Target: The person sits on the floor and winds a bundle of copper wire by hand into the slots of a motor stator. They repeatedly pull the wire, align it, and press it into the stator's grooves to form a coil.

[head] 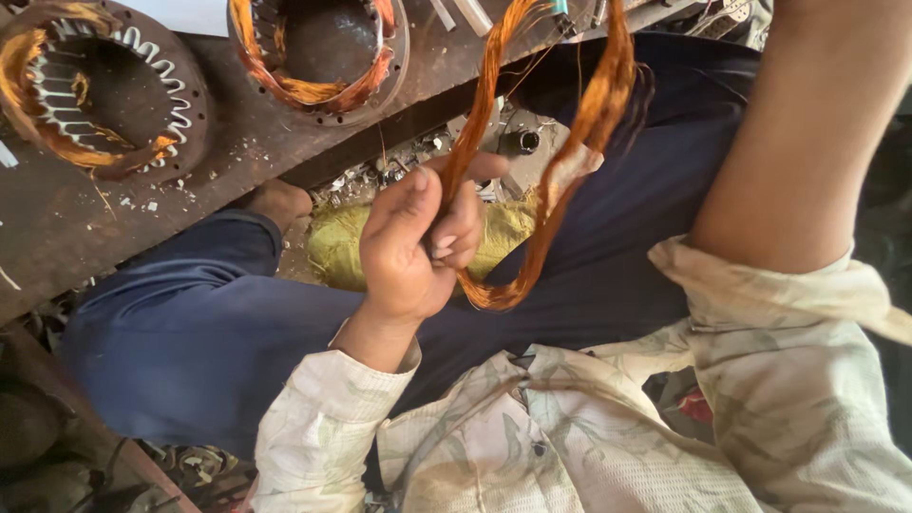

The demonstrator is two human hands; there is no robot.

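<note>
Below you, in the head view, a rusty steel bench [114, 218] runs across the top left, littered with chips and scraps, and two motor stators sit on it: the left stator [100, 90] with pale slot liners and copper windings showing, the second stator [318, 52] just beside it, ringed with copper wire. You sit with your dark blue trousers [190, 332] under the work, a yellow-green sack [342, 242] on the floor between your knees. Your left hand [413, 237] is closed around one side of a looped copper wire coil [570, 142], fingers curled and pressed together with the thumb laid over the strands near the lower bend. Your right forearm [807, 142] rises out of the top right corner; that hand is out of view, so I cannot tell what its fingers do. The coil hangs over your lap, its upper ends leaving the view. It looks light and springy, a bundle of thin enamelled strands that would splay or kink easily; gripping the whole bundle near a bend, as you do now, seems the safest hold.
</note>
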